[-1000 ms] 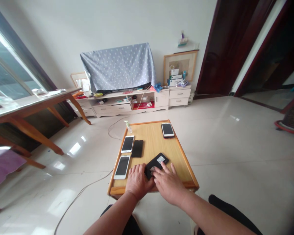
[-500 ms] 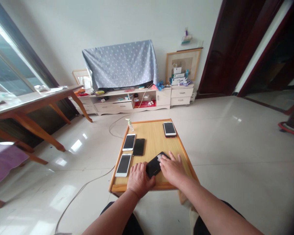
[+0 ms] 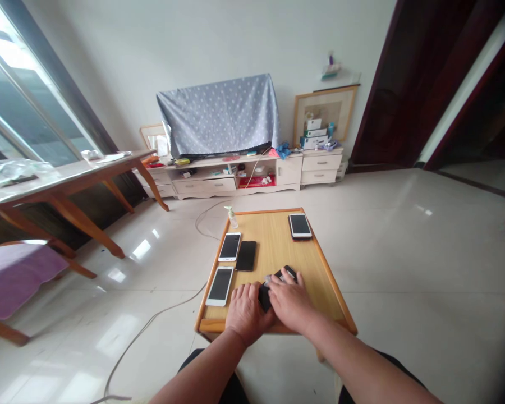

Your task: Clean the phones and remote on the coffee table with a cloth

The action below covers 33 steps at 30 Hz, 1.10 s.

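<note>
A black phone [image 3: 264, 295] lies on the near part of a small wooden table [image 3: 311, 269]. My left hand [image 3: 246, 311] rests at the phone's left edge with fingers laid against it, steadying it. My right hand [image 3: 290, 300] lies flat over the phone's top, fingers pressing a small white wad [image 3: 269, 278] onto it. Most of the phone is hidden under both hands.
Two white phones [image 3: 220, 285] [image 3: 229, 246] and a black one [image 3: 246, 255] lie on the table's left; another white phone [image 3: 300, 225] sits at the far right. A small bottle [image 3: 232, 216] stands at the far left corner. A cable [image 3: 160, 317] runs across the tiled floor.
My right hand slid up along the black phone and back down, now covering most of it. My left hand stayed at the phone's left edge. The view shifted slightly.
</note>
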### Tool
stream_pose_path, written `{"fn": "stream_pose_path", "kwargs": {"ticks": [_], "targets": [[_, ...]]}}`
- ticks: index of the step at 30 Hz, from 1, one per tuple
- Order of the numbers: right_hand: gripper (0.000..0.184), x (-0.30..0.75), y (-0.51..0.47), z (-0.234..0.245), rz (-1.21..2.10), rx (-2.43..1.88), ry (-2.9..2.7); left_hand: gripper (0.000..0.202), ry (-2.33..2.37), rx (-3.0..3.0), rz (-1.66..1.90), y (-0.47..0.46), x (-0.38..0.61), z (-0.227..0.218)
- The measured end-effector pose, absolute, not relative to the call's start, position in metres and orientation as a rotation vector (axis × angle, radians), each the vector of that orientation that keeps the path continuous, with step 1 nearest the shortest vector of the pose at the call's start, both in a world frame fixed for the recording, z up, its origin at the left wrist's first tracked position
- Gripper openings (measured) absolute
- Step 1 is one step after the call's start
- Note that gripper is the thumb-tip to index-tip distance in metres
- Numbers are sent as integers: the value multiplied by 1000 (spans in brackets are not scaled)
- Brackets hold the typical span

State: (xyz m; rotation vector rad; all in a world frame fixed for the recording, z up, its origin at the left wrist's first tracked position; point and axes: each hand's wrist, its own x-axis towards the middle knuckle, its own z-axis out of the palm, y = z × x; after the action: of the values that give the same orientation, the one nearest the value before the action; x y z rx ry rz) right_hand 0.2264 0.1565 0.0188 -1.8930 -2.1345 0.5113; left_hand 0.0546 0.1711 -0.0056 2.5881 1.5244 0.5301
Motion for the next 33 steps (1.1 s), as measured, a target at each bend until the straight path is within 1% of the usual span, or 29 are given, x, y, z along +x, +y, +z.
{"fn": "stream_pose_path", "kwargs": {"ticks": [3, 9, 15, 20, 22, 25, 27, 31, 33], "targets": [[49, 224, 158, 19, 527, -1794, -2208, 53, 1513, 2596, 547, 172, 55, -8], [52, 256, 167, 21, 439, -2147, -2030, 60, 1543, 2626, 545, 173, 55, -13], [51, 255, 140, 20, 477, -1911, -2224, 60, 1542, 2626, 546, 174, 55, -15], [51, 272, 138, 26, 485, -2141, -2070, 58, 1529, 2644, 588, 172, 56, -14], [51, 270, 133, 26, 477, -2097, -2082, 58, 1533, 2648, 609, 172, 57, -13], [50, 259, 122, 23, 492, -1882, -2189, 58, 1529, 2661, 626, 172, 58, -13], [49, 259, 119, 23, 503, -1848, -2206, 57, 1524, 2672, 631, 172, 58, -13], [49, 274, 125, 27, 441, -2079, -2059, 55, 1526, 2677, 620, 172, 59, -14], [51, 273, 125, 27, 429, -2098, -2047, 56, 1524, 2673, 612, 172, 59, -15]]}}
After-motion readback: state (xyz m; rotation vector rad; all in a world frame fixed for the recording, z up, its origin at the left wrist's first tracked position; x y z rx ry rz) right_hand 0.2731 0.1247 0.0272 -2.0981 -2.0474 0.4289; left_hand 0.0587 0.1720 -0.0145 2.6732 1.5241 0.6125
